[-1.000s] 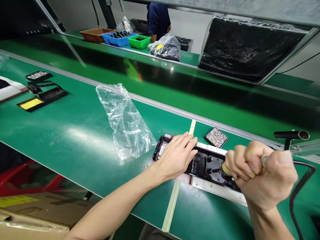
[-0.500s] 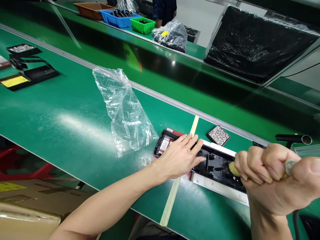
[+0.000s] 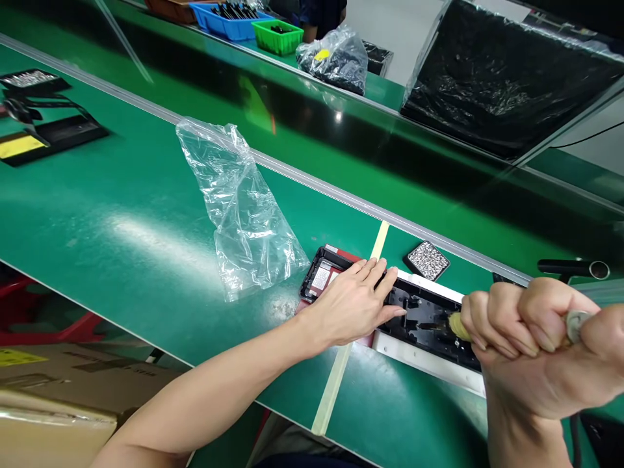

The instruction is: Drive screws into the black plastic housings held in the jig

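My left hand [image 3: 348,302] lies flat with fingers spread across a long black plastic housing [image 3: 404,312], holding nothing. My right hand [image 3: 536,351] is closed in a fist around a screwdriver [image 3: 458,326], of which a yellowish collar and a thin shaft show. The shaft points left into the housing's inside; whether its tip touches a screw I cannot tell. The housing rests in a white fixture [image 3: 424,363]. Its left end, with white labels inside, sits over a dark red block [image 3: 303,305]. Small posts and holes line its inside.
Behind the housing lies a small black box of screws or similar bits [image 3: 427,260]. A clear plastic bag [image 3: 248,221] is to the left. A black stand [image 3: 68,130] lies far left, a black tube [image 3: 572,268] stands right. Bins [image 3: 277,39] and a person [image 3: 322,16] are beyond.
The view has shifted slightly. Both hands stay in nearly the same places on the housing and screwdriver.
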Action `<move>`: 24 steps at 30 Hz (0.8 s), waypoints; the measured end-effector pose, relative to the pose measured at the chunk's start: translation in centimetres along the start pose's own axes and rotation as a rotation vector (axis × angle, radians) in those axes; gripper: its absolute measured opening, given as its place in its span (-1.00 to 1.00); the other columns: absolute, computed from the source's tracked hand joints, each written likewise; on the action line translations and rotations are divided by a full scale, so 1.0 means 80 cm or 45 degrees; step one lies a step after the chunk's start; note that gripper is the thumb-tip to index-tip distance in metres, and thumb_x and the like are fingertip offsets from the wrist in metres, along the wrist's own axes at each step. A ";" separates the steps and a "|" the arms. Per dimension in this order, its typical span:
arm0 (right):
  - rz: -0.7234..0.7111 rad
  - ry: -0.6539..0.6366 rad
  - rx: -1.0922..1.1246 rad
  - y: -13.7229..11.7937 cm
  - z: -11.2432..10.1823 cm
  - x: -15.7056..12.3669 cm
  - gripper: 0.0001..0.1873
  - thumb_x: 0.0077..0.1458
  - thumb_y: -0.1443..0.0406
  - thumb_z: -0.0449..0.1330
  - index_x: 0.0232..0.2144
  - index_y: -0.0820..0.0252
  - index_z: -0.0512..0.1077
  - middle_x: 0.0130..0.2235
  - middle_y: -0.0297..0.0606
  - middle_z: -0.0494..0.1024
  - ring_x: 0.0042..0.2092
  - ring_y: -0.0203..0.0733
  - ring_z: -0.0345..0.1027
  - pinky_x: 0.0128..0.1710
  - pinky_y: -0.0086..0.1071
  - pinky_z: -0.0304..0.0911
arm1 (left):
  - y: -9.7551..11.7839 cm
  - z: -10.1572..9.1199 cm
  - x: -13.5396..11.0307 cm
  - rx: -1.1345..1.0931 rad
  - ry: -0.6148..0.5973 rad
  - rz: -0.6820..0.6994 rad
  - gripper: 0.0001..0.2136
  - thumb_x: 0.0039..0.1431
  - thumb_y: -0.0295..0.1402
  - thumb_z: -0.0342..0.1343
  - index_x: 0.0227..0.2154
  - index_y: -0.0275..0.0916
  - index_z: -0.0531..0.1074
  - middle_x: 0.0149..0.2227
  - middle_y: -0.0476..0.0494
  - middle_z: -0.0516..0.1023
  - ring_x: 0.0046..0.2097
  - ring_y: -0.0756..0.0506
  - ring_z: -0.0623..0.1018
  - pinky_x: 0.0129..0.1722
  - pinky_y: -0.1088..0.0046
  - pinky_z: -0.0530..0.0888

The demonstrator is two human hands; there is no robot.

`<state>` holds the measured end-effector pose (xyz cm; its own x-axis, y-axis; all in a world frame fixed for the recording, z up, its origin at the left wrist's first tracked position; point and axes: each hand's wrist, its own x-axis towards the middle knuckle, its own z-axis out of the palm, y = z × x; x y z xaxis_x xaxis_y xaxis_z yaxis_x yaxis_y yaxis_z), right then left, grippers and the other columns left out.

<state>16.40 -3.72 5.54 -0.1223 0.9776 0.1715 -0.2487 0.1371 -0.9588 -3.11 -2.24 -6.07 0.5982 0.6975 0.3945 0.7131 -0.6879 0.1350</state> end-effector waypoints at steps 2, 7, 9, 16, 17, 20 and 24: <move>-0.005 0.000 0.004 0.000 -0.002 0.000 -0.30 0.12 -0.15 0.34 -0.67 0.13 0.10 -0.71 -0.44 0.01 -0.67 -0.35 -0.13 -0.72 -0.34 -0.14 | 0.000 0.000 0.000 -0.010 -0.010 -0.001 -0.33 0.57 0.02 -0.21 0.35 -0.55 0.25 0.33 -0.61 0.42 0.39 -0.36 0.46 0.40 0.11 0.36; 0.005 -0.035 0.014 0.001 -0.001 0.000 -0.33 0.15 -0.09 0.31 -0.66 0.13 0.06 -0.71 -0.43 -0.02 -0.68 -0.33 -0.14 -0.73 -0.33 -0.15 | 0.000 -0.003 0.000 -0.018 -0.049 -0.015 -0.32 0.57 0.02 -0.20 0.36 -0.56 0.24 0.35 -0.61 0.41 0.39 -0.37 0.45 0.40 0.11 0.36; 0.015 0.001 0.030 0.001 0.003 -0.001 -0.31 0.17 -0.12 0.29 -0.65 0.13 0.05 -0.70 -0.41 -0.04 -0.67 -0.33 -0.15 -0.72 -0.32 -0.19 | 0.001 -0.003 0.000 -0.030 -0.071 -0.024 -0.33 0.57 0.02 -0.20 0.37 -0.54 0.23 0.36 -0.61 0.39 0.40 -0.37 0.43 0.40 0.10 0.36; 0.010 0.036 0.031 0.001 0.010 -0.005 -0.36 0.14 -0.02 0.31 -0.66 0.14 0.05 -0.70 -0.43 -0.03 -0.67 -0.37 -0.15 -0.71 -0.36 -0.20 | 0.000 -0.002 -0.001 -0.058 -0.050 -0.028 -0.35 0.57 0.01 -0.19 0.37 -0.52 0.22 0.36 -0.60 0.40 0.41 -0.36 0.43 0.39 0.07 0.37; 0.008 0.041 0.034 0.001 0.011 -0.004 -0.37 0.13 -0.01 0.31 -0.66 0.14 0.05 -0.70 -0.43 -0.02 -0.67 -0.38 -0.15 -0.71 -0.36 -0.20 | 0.000 -0.002 -0.001 -0.053 -0.051 -0.027 -0.35 0.57 0.01 -0.19 0.37 -0.53 0.22 0.36 -0.60 0.40 0.40 -0.36 0.44 0.39 0.08 0.37; 0.018 0.043 0.031 -0.001 0.013 -0.003 -0.37 0.13 -0.01 0.31 -0.68 0.14 0.06 -0.71 -0.42 -0.02 -0.67 -0.37 -0.14 -0.71 -0.35 -0.18 | 0.000 -0.003 -0.001 -0.030 -0.059 -0.016 -0.36 0.58 -0.01 -0.19 0.37 -0.53 0.22 0.35 -0.60 0.41 0.40 -0.36 0.44 0.40 0.10 0.35; 0.025 0.038 0.015 -0.003 0.017 -0.001 -0.34 0.12 -0.03 0.32 -0.71 0.14 0.06 -0.73 -0.42 -0.02 -0.68 -0.37 -0.14 -0.73 -0.35 -0.19 | 0.000 -0.001 -0.002 -0.012 -0.053 -0.006 -0.37 0.59 -0.03 -0.20 0.37 -0.54 0.21 0.35 -0.61 0.40 0.41 -0.37 0.43 0.39 0.09 0.36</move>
<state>15.14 -4.03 6.08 -0.0989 0.9843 0.1459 -0.2576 0.1163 -0.9592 -3.23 -2.37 -6.04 0.6095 0.7084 0.3559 0.7128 -0.6861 0.1451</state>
